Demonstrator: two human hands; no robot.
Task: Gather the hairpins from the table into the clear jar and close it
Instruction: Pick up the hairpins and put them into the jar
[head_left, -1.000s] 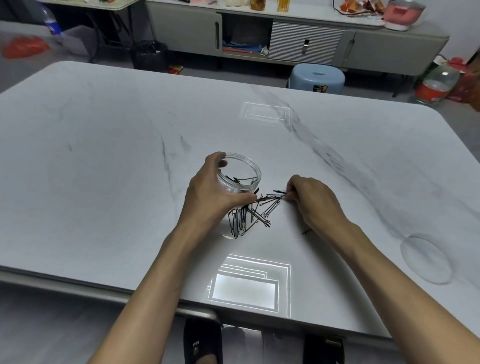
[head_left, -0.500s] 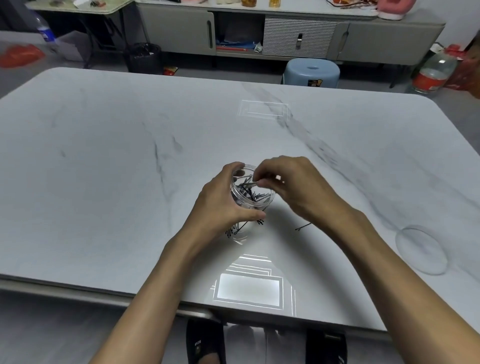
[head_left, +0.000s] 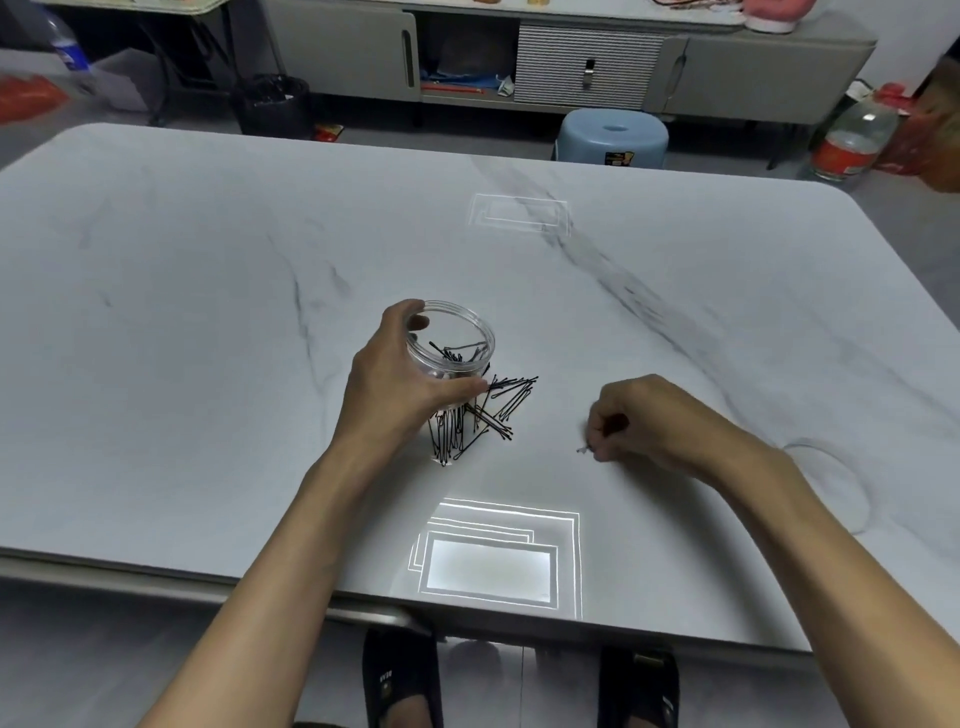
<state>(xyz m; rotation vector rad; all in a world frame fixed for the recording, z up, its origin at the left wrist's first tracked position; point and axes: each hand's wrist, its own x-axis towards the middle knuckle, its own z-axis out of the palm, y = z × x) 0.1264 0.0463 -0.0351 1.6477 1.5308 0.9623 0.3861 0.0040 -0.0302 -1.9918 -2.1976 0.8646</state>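
Half a second before, the right hand (head_left: 660, 421) had been over the mouth of the clear round plastic jar (head_left: 451, 353), letting go of pins. It had since swung out to the right and dropped to the white marble-patterned table (head_left: 208, 312). There its curled fingertips pinched at a lone hairpin (head_left: 584, 450), which was blurred and well apart from the rest. The left hand (head_left: 400, 384) kept its grip round the jar's wall, and the jar was open and leaning slightly. A few thin black metal hairpins (head_left: 488, 410) lay inside, but most were heaped on the table against and just in front of the jar. The flat clear round lid (head_left: 831, 483) lay far to the right. So one load seemed delivered, with much gathering left and closing not yet due.
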